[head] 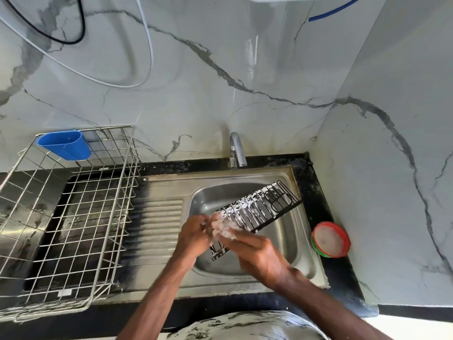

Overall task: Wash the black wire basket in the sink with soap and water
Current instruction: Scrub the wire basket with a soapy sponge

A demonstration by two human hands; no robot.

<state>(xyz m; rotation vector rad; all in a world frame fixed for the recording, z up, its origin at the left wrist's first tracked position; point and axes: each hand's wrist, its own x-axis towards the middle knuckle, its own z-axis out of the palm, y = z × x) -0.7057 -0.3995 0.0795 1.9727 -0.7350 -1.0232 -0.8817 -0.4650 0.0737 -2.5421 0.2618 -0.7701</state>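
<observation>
Pose | left hand (196,233) grips black wire basket (269,204) | right hand (256,252) touches suds (224,228)

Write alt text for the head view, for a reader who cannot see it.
Over a steel sink, a person's left hand grips the near end of a soapy black wire basket while the right hand presses a foamy clump against it. A tap stands behind; a dish rack with a blue cup sits left, a red-rimmed soap tub right.

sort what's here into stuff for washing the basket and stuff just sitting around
In the job: black wire basket, sink, tap, red-rimmed tub of what looks like soap, foamy wad, left hand, right hand.

Lying about: silver dish rack, blue cup on its rim, wall cables.
</observation>
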